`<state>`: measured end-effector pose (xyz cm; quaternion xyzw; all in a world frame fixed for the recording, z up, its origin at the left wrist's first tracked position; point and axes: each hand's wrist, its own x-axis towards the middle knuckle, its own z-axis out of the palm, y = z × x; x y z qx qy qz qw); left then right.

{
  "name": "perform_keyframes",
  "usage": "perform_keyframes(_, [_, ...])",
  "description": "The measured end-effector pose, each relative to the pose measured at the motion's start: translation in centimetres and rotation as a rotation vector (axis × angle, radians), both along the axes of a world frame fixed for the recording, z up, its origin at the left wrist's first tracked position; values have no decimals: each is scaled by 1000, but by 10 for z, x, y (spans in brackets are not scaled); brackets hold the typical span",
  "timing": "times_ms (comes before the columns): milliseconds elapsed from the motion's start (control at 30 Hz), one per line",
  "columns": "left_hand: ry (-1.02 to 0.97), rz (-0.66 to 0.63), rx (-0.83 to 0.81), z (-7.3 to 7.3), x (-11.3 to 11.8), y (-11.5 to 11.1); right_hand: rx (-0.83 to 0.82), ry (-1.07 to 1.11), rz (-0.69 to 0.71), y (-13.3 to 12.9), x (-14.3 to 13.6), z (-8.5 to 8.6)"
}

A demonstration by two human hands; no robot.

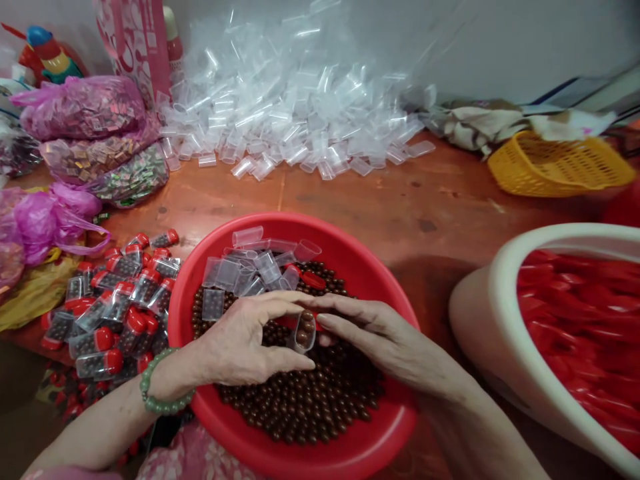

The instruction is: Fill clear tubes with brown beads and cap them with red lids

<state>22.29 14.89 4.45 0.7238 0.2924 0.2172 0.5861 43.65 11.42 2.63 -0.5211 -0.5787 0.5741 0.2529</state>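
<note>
My left hand (250, 337) grips a small clear plastic container (304, 333) between thumb and fingers, its open end facing me and brown balls showing inside. Close against its right side is my right hand (365, 327), fingers drawn together and thumb tucked underneath; a bit of red shows by its fingertips, but what it holds is hidden. Both hands are over a red basin (395, 287) of loose brown balls (310, 407). Empty clear containers (240, 270) lie on the balls at the basin's far side, beside a red cap (314, 280).
Filled, red-capped containers (120, 300) are heaped left of the basin. A large pile of clear containers (300, 113) lies at the back. Right stands a white tub (480, 313) of red pieces (580, 333), behind it a yellow basket (555, 167). Pink bags (90, 110) sit back left.
</note>
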Motion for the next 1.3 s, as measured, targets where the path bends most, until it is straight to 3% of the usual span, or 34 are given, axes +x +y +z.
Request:
perform_keyframes(233, [0, 18, -135, -8, -1, -13, 179, -168, -197, -10, -31, -5])
perform_keyframes(433, [-125, 57, -345, -6, -1, -14, 361, -89, -171, -17, -35, 2])
perform_keyframes(600, [-176, 188, -414, -4, 2, -13, 294, -51, -198, -21, -35, 1])
perform_keyframes(733, [-206, 177, -527, 1, -1, -8, 310, -67, -236, -18, -37, -3])
perform_keyframes(900, [-113, 179, -323, -2, -5, -4, 141, -35, -589, -10, -24, -1])
perform_keyframes(1000, [-103, 148, -461, -5, -2, -6, -29, 226, -706, -6, -17, 2])
perform_keyframes(1100, [-185, 131, -615, -6, 4, -8, -124, 358, -611, -4, -20, 3])
perform_keyframes(1300, [-148, 240, -720, -6, 7, -10, -107, 111, -391, -4, -27, 3])
